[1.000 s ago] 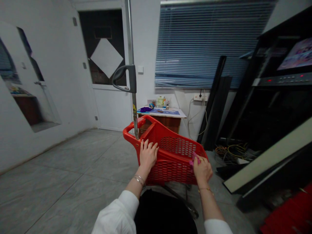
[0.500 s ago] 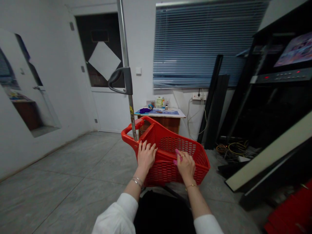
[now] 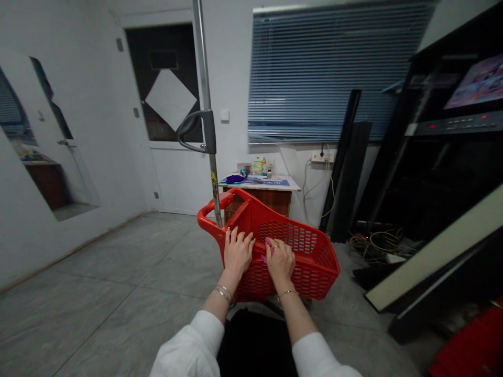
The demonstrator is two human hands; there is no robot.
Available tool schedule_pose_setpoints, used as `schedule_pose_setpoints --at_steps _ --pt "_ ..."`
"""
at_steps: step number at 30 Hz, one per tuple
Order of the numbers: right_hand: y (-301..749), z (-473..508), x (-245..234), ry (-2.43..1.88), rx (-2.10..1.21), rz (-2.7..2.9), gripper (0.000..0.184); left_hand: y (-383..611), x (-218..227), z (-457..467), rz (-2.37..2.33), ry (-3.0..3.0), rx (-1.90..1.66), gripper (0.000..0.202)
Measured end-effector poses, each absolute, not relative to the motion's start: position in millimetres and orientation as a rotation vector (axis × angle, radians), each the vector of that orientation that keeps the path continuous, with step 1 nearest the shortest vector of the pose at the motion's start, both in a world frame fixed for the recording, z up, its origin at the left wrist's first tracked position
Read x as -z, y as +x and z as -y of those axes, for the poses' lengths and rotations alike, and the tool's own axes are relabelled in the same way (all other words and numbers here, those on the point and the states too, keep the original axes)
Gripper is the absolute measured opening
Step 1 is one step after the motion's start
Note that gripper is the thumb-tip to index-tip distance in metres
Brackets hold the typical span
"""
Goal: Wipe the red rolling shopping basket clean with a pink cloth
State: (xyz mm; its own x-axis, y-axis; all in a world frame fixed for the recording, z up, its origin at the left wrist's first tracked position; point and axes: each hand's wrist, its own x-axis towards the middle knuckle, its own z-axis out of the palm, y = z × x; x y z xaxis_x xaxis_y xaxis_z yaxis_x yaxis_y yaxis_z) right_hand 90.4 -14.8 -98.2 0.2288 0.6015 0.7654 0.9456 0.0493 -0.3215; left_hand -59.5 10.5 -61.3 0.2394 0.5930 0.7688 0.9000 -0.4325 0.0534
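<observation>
A red plastic shopping cart [image 3: 310,280] with perforated basket walls stands in front of me, its handle at the left. My left hand [image 3: 238,254] rests on the near rim, fingers stretched and spread over the edge; its palm side is hidden. Closer to the middle of that rim, my right hand [image 3: 281,262] is closed around a pink cloth [image 3: 268,243] and presses it against the edge. Only small bits of the cloth stick out past the fingers. The inside of the basket is partly hidden by its near wall.
A metal pole with a grey handle [image 3: 208,131] rises behind the cart's left end. Beyond is a small table [image 3: 291,183] bearing a purple cloth and several small containers. At right are leaning boards [image 3: 424,251], tangled cables [image 3: 381,241] and a dark rack; a mirror [image 3: 58,173] stands left.
My right hand has slid left along the rim with the pink cloth, closer to my left hand. The left hand stays at the same place on the rim.
</observation>
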Motion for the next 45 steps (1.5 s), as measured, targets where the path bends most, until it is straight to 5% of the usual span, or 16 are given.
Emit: schedule_pose_setpoints --at_steps 13,22,32,45 --pt "230.7 62.6 133.2 -1.777 0.506 1.404 0.036 -79.8 61.6 -24.0 1.415 -2.051 0.942 0.041" --pt "187.6 61.7 137.5 -1.699 0.525 1.396 0.036 -77.3 63.0 -44.4 1.690 -1.962 0.936 0.048" --pt "158.5 63.8 126.1 -1.778 0.445 1.574 0.034 12.5 117.1 12.1 1.738 -2.266 0.922 0.068" --pt "122.5 80.3 106.9 -1.836 0.322 1.726 0.032 -27.3 100.0 -17.9 1.807 -2.449 0.743 0.068"
